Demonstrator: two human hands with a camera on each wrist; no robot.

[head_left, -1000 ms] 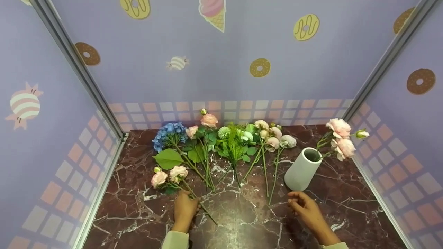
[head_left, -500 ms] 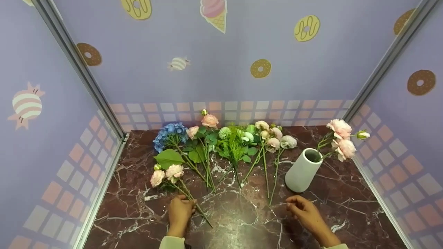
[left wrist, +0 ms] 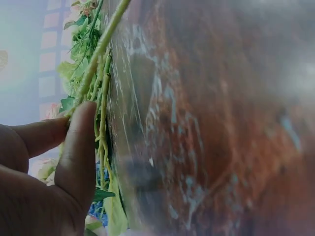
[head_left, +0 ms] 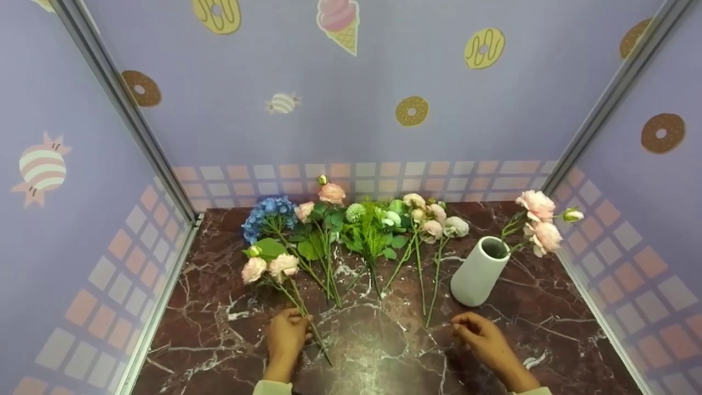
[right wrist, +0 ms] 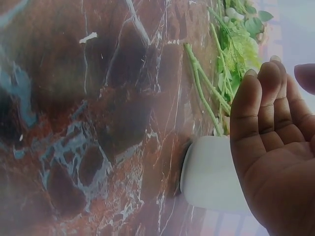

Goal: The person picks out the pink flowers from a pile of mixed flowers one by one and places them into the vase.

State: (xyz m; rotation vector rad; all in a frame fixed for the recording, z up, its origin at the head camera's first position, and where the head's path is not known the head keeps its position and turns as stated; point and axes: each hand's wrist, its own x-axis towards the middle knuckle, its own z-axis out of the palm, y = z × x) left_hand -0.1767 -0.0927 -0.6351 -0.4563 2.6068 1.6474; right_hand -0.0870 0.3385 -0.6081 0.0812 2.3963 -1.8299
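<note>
Between thumb and fingers, my left hand pinches the green stem of a pale pink peony-like flower. Its two blooms and a bud point to the back left, and the stem's cut end angles toward the front right. My right hand holds nothing; its fingers are loosely bent, just in front of the white vase. In the right wrist view, the base of the vase shows beside the palm. A pink flower spray stands in the vase, leaning right over the rim.
Along the back of the marbled table lie a blue hydrangea, a peach flower, green foliage and several pale flowers, stems toward me. Purple panels enclose the back and sides.
My left hand has shifted slightly left and nearer to me; the held flower's blooms have risen and its stem has turned more upright in the head view. The right hand stays almost in place.
</note>
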